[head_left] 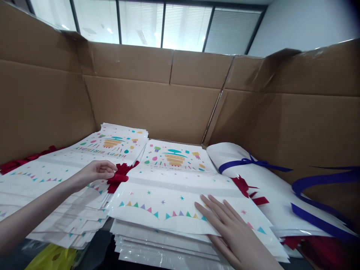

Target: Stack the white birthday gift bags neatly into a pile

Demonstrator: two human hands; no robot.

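Note:
My left hand (98, 174) has its thumb and fingers pinched at a bunched red ribbon (119, 180), in the gap between two stacks. My right hand (227, 228) lies flat, fingers spread, on the front right part of the middle stack (174, 187). That stack is of flat white sheets that look like bags, printed with a cake, stars and coloured bunting. Beneath my left forearm a similar stack (56, 165) reads HAPPY BIRTHDAY. More red ribbon (244, 187) sticks out at the middle stack's right edge.
Tall brown cardboard walls (152, 105) enclose the stacks at the back and both sides. On the right lies a folded white bundle (233, 150) tied with blue ribbon (261, 163). A yellow plastic bag (53, 257) shows at the lower left.

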